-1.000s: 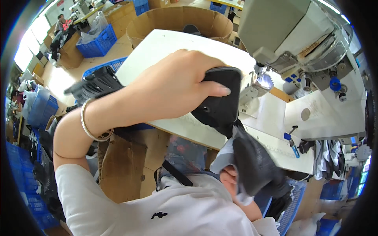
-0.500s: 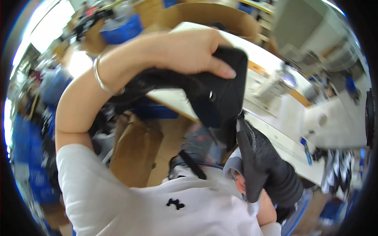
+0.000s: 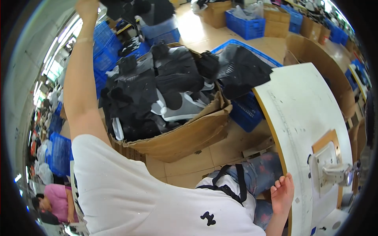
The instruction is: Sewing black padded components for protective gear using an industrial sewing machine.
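Note:
My left arm stretches up along the left side, and my left hand (image 3: 87,8) is cut off by the top edge with its fingers hidden. Black fabric pieces (image 3: 151,11) show just right of it; whether the hand touches them I cannot tell. Below the arm, a large cardboard box (image 3: 189,137) holds a heap of black and grey sewn pieces (image 3: 177,80), some with white edging. My right hand (image 3: 282,193) rests by the near edge of the white worktable (image 3: 293,106), empty, its fingers loosely curled and apart.
A sewing machine (image 3: 336,173) stands on the worktable. Beside the box, a blue crate (image 3: 246,112) has black pieces draped over it. Blue crates (image 3: 246,27) and cardboard boxes line the back. A person in pink (image 3: 57,200) sits at the lower left.
My view has swung left. The black piece is gone from between my hands; my left arm has stretched up and away, and my right hand now lies bare beside the table.

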`<state>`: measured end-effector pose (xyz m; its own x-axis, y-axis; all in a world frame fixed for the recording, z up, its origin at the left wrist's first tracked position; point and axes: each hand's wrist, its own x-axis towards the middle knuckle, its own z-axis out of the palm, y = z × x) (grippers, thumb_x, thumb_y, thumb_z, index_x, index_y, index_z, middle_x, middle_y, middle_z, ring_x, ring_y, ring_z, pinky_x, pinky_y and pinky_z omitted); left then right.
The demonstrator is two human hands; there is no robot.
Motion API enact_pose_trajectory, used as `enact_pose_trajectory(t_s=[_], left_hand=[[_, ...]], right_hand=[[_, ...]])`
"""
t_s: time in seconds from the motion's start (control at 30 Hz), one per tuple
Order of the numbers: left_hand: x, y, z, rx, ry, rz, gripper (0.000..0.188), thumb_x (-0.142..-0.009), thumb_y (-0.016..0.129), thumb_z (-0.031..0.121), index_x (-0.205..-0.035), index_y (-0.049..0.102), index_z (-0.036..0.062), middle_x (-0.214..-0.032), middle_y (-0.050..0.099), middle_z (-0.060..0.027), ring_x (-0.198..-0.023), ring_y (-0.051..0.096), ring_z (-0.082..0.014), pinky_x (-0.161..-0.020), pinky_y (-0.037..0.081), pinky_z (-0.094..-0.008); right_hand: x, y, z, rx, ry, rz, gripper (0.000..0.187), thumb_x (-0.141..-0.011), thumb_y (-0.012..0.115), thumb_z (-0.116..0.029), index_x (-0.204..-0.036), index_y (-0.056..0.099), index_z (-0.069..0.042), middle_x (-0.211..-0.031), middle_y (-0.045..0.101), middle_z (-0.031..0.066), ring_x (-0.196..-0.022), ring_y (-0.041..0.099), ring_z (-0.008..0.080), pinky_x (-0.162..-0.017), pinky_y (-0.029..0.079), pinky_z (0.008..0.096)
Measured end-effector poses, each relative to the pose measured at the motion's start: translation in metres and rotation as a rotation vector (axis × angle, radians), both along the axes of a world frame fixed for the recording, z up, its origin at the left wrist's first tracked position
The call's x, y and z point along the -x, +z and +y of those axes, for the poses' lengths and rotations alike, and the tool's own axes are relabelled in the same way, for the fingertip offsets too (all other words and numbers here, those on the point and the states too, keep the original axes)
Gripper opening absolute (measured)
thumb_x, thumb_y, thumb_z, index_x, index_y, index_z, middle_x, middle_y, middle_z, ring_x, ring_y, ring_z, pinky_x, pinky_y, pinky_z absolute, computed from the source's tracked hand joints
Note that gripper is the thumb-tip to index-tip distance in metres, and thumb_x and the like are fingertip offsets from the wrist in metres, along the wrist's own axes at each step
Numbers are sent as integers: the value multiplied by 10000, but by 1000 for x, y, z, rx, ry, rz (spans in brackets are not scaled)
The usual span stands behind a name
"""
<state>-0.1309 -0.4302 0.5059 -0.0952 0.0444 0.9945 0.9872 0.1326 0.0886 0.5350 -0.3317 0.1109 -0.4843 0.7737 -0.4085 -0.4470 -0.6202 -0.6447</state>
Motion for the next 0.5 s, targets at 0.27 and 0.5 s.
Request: enact_pose_trajectory(t_s=[0.27,0.5], left_hand=[[51,-199,-238,852,285,-637,344,-767,470,-80,-980,718,26,-1094,673,-122,-1072,612,-212,-971,437,-304],[47,-306,-167,655,533,-441,435,-871,555,380,-1240,586,152,-1317,525,-149,-1242,458,-339,-1025,358,-422]], right_hand=[[2,-36,2,156,-59,-11,116,-947,535,-177,-1047,592,-159,-796,585,-25,-648,529,87,-556,479,237],[7,-41,-1,214,-69,-32,116,-927,548,-133,-1042,545,-147,-788,558,-14,-653,504,99,-569,456,262]])
